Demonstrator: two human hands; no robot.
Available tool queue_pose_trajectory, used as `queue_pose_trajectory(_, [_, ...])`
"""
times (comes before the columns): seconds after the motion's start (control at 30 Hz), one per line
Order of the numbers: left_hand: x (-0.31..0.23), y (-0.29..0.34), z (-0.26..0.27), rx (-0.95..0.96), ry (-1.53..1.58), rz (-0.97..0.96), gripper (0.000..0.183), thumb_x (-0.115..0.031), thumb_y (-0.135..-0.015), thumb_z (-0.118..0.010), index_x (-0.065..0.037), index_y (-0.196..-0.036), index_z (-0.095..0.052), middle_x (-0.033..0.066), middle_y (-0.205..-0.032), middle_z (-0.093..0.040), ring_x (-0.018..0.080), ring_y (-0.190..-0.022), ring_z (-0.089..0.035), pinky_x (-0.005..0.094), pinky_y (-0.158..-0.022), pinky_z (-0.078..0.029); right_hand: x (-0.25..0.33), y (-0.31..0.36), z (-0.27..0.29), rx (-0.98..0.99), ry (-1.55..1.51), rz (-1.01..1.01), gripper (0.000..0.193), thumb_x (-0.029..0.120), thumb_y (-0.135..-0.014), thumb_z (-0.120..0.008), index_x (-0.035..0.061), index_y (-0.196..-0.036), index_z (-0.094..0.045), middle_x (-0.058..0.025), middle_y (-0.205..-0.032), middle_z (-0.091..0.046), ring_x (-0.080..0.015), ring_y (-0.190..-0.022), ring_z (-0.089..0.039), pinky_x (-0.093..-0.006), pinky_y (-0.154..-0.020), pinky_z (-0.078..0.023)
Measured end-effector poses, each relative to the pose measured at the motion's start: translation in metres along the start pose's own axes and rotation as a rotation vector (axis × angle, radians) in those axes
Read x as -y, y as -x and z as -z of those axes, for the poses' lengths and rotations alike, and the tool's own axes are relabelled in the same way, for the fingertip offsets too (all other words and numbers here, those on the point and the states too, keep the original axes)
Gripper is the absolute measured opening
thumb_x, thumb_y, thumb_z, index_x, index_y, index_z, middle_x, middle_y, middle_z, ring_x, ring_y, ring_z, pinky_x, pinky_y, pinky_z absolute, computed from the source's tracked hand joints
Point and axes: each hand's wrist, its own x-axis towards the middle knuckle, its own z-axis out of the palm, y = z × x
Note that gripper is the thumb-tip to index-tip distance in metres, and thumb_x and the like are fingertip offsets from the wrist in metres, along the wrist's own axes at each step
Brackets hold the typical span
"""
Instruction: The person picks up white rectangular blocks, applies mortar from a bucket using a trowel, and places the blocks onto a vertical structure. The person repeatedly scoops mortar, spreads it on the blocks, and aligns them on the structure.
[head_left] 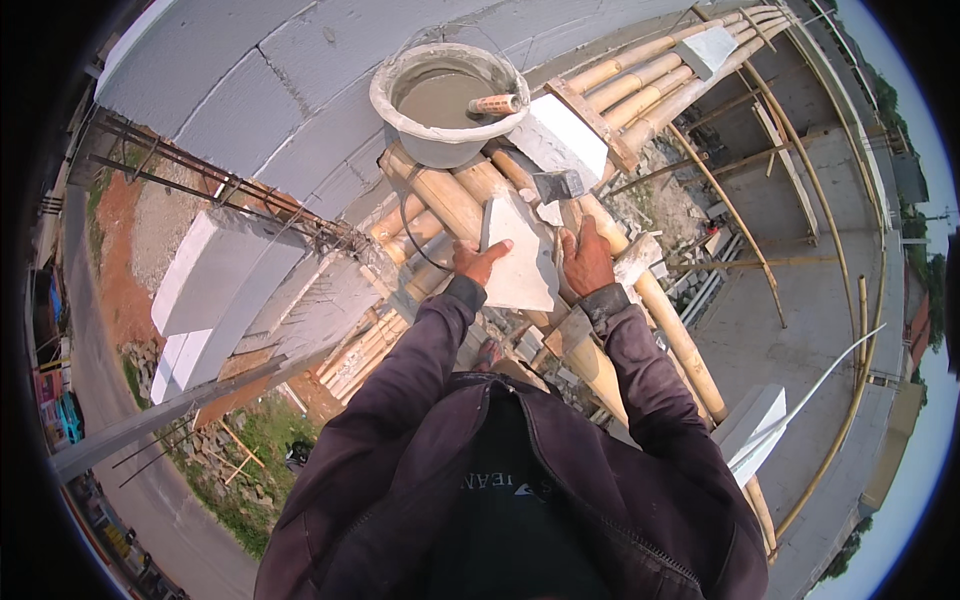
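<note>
A flat, irregular slab of white lightweight concrete block (520,262) is tilted in front of me, its edges broken and jagged. My left hand (480,264) is closed on its left edge, the thumb lying across the face. Close to the slab's right side, my right hand (588,260) is curled into a fist around what seems to be a tool with a broad grey metal head (558,186). That head shows just above the fist, over the bamboo; the fingers hide its handle. A small white chip (550,213) shows beneath the head.
A bucket of grey mortar (390,108) with an orange-and-white handle sticking out stands on bamboo poles (440,200) beside a grey block wall (300,85). White blocks (555,138) lie around. Bamboo scaffolding (815,200) drops away to the right; ground lies far below on the left.
</note>
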Motion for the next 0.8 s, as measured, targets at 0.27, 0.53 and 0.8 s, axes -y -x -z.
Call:
queue_pose_trajectory(0.27, [-0.044,0.024,0.018,-0.007,-0.031,-0.144,0.076,-0.031,-0.067,-0.089,0.006,-0.118,-0.046,0.0215,-0.106,-0.061,0.0248,-0.090,-0.064,0.0340,-0.076,-0.054,-0.055,0.056,0.029,-0.120,0.118,-0.297,0.027,0.014,-0.085,-0.064,-0.0026,-0.105,-0.056,-0.0305,-0.087,-0.064,-0.0493,-0.082,-0.062,-0.0549,-0.073,-0.048])
queue_pose_trajectory(0.53, [-0.071,-0.027,-0.004,-0.163,-0.297,-0.272,0.071,-0.045,-0.070,-0.084,0.007,-0.113,-0.060,0.0193,-0.101,-0.063,0.0320,-0.096,-0.062,0.0426,-0.085,-0.051,-0.071,-0.021,-0.032,-0.264,0.180,-0.152,0.040,0.025,-0.081,-0.075,0.0005,-0.110,-0.061,-0.0190,-0.121,-0.059,-0.0378,-0.117,-0.053,-0.0546,-0.097,-0.038])
queue_pose_trajectory(0.8, [-0.087,0.017,-0.010,-0.450,-0.712,-0.524,0.065,-0.040,-0.080,-0.075,0.001,-0.125,-0.055,0.0181,-0.123,-0.047,0.0389,-0.114,-0.047,0.0489,-0.099,-0.040,-0.079,-0.051,-0.057,-0.045,-0.003,-0.364,0.044,0.016,-0.068,-0.083,-0.0018,-0.105,-0.068,-0.0263,-0.101,-0.069,-0.0383,-0.096,-0.068,-0.0387,-0.085,-0.052])
